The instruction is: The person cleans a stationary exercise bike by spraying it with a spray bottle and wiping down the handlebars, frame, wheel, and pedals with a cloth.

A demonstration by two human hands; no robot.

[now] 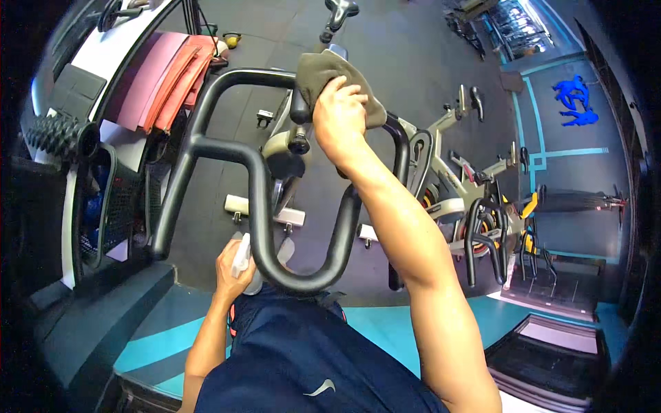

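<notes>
The black handlebar (258,175) of an exercise bike spans the view before me. My right hand (341,111) presses a grey-brown cloth (330,67) over the bar's far middle part. Part of the bike's centre mount is hidden under the cloth and hand. Low on the left, my left hand (232,268) grips a spray bottle (241,255) with a white trigger head, held beside the near loop of the bar. Most of the bottle's body is hidden by my fingers. Beyond the cloth, the bike's black saddle (341,10) shows at the top.
Folded pink and orange mats (173,82) lie on a shelf at left, near a black textured foam roller (59,135). Further exercise bikes (454,175) stand to the right on the dark floor (413,46). A yellow kettlebell (232,40) rests by the shelf.
</notes>
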